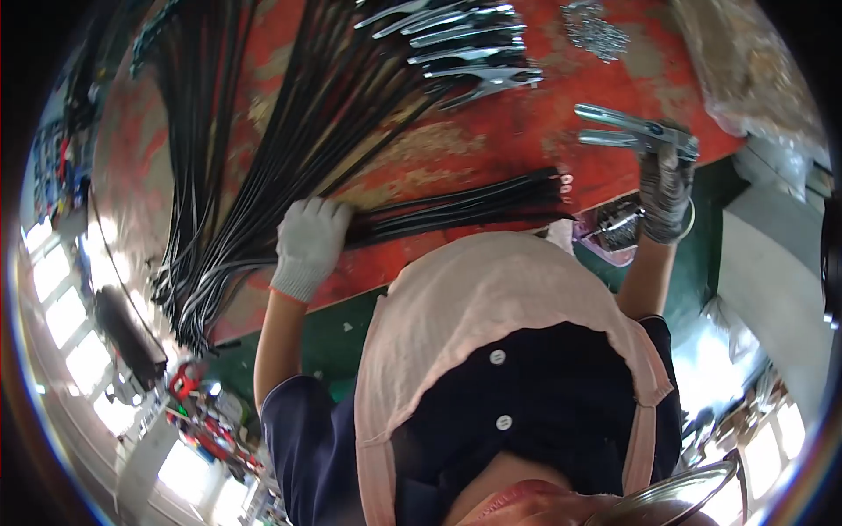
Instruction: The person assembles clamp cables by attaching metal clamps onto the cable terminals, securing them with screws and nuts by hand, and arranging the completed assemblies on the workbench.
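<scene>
My left hand [311, 238], in a white knit glove, is closed over a bundle of black cables [456, 203] near the table's front edge. The cables run right to ends with small ring-like tips. In my right hand [665, 197], whose glove is stained dark, is a silver metal spring clamp [631, 127]. Its two handles point left and its jaw end lies at the fingers. More black cables [263, 175] fan out beyond my left hand. Several similar spring clamps [474, 53] lie in a row at the far side.
A heap of small metal parts [596, 33] lies on the worn red tabletop [535, 131]. Below my right hand sits a pinkish tub [614, 254] with small dark metal parts. Clear plastic wrapping [754, 79] covers something at the right edge.
</scene>
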Demonstrator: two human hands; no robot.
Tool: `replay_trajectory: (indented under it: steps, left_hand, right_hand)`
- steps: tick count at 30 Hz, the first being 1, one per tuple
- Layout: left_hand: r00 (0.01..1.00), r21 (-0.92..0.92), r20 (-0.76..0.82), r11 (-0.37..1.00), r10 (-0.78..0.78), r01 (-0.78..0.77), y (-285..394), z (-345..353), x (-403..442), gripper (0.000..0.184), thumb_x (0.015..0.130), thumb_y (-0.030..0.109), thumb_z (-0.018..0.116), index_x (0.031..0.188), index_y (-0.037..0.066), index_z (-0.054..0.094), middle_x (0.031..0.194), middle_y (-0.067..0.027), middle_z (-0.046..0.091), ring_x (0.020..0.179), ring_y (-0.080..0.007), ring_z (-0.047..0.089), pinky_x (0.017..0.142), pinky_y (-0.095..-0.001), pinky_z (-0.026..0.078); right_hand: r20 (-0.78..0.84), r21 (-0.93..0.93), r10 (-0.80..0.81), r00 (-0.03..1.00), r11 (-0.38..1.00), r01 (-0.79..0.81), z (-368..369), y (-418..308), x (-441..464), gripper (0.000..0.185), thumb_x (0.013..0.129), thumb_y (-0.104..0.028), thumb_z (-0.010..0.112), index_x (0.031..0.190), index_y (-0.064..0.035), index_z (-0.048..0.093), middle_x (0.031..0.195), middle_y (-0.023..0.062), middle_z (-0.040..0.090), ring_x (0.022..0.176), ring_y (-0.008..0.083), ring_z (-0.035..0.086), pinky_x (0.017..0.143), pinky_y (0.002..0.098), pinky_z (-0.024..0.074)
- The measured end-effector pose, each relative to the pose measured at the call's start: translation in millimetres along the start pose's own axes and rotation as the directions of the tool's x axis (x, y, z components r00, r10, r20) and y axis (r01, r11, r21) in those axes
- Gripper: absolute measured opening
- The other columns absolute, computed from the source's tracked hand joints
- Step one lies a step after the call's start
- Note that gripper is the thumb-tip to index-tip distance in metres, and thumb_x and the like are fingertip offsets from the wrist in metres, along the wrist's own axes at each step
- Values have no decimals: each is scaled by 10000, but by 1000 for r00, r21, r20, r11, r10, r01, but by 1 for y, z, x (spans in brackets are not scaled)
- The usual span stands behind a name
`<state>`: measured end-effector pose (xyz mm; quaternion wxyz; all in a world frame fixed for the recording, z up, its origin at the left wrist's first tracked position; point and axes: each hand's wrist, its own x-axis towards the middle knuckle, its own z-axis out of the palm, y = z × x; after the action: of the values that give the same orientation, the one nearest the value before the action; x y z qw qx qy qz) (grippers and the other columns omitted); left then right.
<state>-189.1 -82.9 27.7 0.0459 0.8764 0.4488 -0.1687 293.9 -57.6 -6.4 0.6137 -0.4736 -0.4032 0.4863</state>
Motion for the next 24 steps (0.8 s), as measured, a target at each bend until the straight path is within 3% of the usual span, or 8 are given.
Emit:
replay_trajectory:
  steps: [5,10,12,15,16,18,21,24]
  left_hand:
    - [990,-74,114,993,-85,94,4,-20,27,227,763,221,688,955,108,645,954,-95,652,893,-289,640,751,-446,514]
    - [993,-683,52,722,-105,112,57,-52,83,277,878,248,613,1117,109,631,903,-160,678,880,-394,655,750,-448,525]
    - [997,-796,81,603,18,54,73,-69,114,308,947,313,585,1145,85,647,800,-126,678,778,-313,684,696,-380,522]
    - [889,-908,409,188,204,374,73,-85,143,345,986,343,561,1133,52,671,768,-72,663,714,-161,660,649,-306,502]
    - [918,-930,348,190,190,313,74,-83,145,327,987,324,567,1121,46,678,761,-61,656,707,-130,640,642,-293,497]
    - [959,-961,228,199,167,194,76,-70,142,294,988,284,579,1096,35,692,747,-38,644,693,-67,598,628,-266,487]
    - [969,-969,245,28,-10,245,88,-68,134,225,976,195,596,1095,29,689,746,-42,652,687,-78,607,627,-275,488]
    - [971,-944,232,231,-46,237,95,-83,129,197,952,135,613,1093,17,685,755,-51,654,678,-97,616,637,-273,498]
  right_hand:
    - [-203,182,-61,977,978,98,-14,10,-9,404,905,-226,698,1234,-52,540,1071,60,593,959,195,584,825,342,504]
    - [-242,291,60,969,957,13,-15,6,-18,453,910,-233,700,1287,-58,518,1000,39,577,853,152,561,756,325,475]
    - [-188,292,47,981,956,10,-16,8,-21,473,915,-247,699,1306,-59,509,984,34,570,823,132,540,733,305,456]
    - [-155,353,70,985,936,-11,-28,11,-32,480,883,-278,746,1254,-44,550,1020,52,610,812,150,560,719,308,463]
    - [-105,373,63,992,928,-20,-29,10,-34,482,883,-281,747,1255,-44,552,1013,51,610,806,148,558,720,308,464]
    - [-34,265,50,998,963,-40,-27,7,-41,503,811,-289,818,1189,-55,583,1017,59,643,868,154,608,769,314,496]
    - [185,-46,53,981,998,-46,-18,-10,-36,509,674,-236,919,1063,-80,630,1011,55,695,957,162,667,830,317,529]
    - [296,-320,-43,954,937,142,3,-19,-33,501,656,-148,914,1064,-49,642,1057,109,687,932,214,688,781,328,554]
